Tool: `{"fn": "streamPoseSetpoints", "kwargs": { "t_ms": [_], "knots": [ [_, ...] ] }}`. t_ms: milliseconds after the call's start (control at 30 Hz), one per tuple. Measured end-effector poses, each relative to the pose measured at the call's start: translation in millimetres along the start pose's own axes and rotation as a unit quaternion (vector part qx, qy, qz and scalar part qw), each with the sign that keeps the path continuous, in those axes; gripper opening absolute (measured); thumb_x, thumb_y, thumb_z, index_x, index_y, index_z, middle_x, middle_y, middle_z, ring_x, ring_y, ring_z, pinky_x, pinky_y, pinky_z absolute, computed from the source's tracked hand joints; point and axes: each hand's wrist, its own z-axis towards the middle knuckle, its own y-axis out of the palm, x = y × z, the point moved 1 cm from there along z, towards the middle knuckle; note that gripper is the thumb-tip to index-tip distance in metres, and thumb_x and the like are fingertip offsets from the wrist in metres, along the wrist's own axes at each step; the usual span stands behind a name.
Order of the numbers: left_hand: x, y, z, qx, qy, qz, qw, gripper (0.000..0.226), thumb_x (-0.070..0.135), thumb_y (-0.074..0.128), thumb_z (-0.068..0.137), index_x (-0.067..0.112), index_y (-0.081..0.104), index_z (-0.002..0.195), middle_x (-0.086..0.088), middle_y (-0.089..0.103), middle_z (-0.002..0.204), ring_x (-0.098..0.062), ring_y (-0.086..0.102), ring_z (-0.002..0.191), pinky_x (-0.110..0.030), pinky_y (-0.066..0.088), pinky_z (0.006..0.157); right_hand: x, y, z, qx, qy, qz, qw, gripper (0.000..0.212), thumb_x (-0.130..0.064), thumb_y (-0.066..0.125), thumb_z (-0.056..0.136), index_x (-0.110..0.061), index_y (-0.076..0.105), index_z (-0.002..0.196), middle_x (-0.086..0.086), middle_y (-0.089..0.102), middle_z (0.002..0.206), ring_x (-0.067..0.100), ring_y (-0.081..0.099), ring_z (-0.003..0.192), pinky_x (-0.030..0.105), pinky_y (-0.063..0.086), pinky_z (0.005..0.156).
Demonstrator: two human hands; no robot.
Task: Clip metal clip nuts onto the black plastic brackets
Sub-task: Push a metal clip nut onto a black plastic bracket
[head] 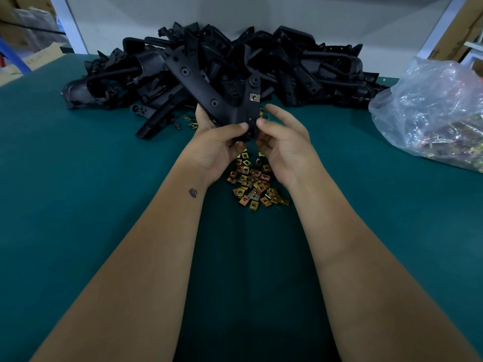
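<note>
Head view: a person's two bare forearms reach forward over a teal-green desk (78,178). The left hand (218,150) grips the lower end of a black, V-shaped plastic bracket (209,92), with its thumb laid across the front of the part and its fingers curled behind it. The right hand (283,145) meets the same end of the bracket from the other side, its thumb tip pressed against the edge just beside the left thumb, while its index finger stretches up beside the bracket; whether it pinches a clip there cannot be told. The bracket is held raised above the desk, its two arms spreading upward and away. One small square metal clip nut (254,96) already sits on the right arm of the bracket.

Below the hands, a loose heap of brass-coloured metal clip nuts (254,186) lies on the desk between the wrists. A few more stray clips (192,123) lie just left of the left hand. Behind, a large pile of black plastic brackets (300,66) stretches across the far side of the desk. To the right, a crumpled clear plastic bag (431,108) rests on the desk with more clips showing inside.
</note>
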Motion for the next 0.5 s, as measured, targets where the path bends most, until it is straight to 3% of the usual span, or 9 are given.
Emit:
{"fn": "streamPoseSetpoints", "kwargs": {
  "t_ms": [100,200,267,367,500],
  "knots": [
    [0.0,2.2,-1.5,0.018,0.006,0.039,0.999,0.065,-0.012,0.055,0.091,0.026,0.030,0.137,-0.007,0.062,0.133,-0.016,0.065,0.102,-0.027,0.050,0.071,-2.6,0.0,-0.6,0.035,-0.065,-0.156,0.985,0.033,-0.001,0.068,0.085,-0.022,0.064,0.111,0.005,0.067,0.085,0.008,0.060,0.070,0.021,0.048,0.068],
    [-1.7,4.9,-2.9,0.027,0.027,0.073,0.997,0.073,-0.018,0.049,0.092,0.025,0.020,0.144,-0.008,0.054,0.142,-0.022,0.059,0.122,-0.034,0.053,0.089,-3.1,1.9,-2.0,0.044,-0.113,-0.254,0.960,0.031,-0.002,0.067,0.085,-0.024,0.063,0.107,-0.004,0.063,0.071,0.002,0.056,0.062,0.014,0.046,0.061],
    [-1.6,5.8,-4.1,0.023,0.031,0.071,0.997,0.070,-0.017,0.048,0.093,0.023,0.019,0.143,-0.007,0.054,0.141,-0.023,0.057,0.124,-0.032,0.053,0.088,-3.5,2.0,-2.5,0.040,-0.105,-0.236,0.965,0.031,-0.001,0.067,0.086,-0.024,0.062,0.106,-0.003,0.063,0.073,0.004,0.058,0.068,0.017,0.047,0.066],
    [1.2,5.8,-5.2,0.002,0.015,0.025,1.000,0.056,-0.012,0.049,0.096,0.026,0.028,0.132,-0.003,0.061,0.127,-0.017,0.061,0.106,-0.024,0.049,0.073,-6.4,1.6,-2.0,0.011,-0.063,-0.125,0.990,0.032,0.002,0.066,0.087,-0.021,0.061,0.110,0.003,0.063,0.080,0.011,0.059,0.075,0.025,0.048,0.073],
    [4.5,5.0,-5.9,-0.045,-0.013,-0.042,0.998,0.055,-0.010,0.048,0.097,0.027,0.029,0.133,-0.003,0.061,0.120,-0.014,0.062,0.094,-0.020,0.047,0.064,-8.9,2.9,-2.3,-0.051,-0.029,-0.022,0.998,0.031,0.006,0.060,0.090,-0.014,0.059,0.114,0.006,0.063,0.082,0.010,0.061,0.072,0.024,0.050,0.069]
  ]
}}
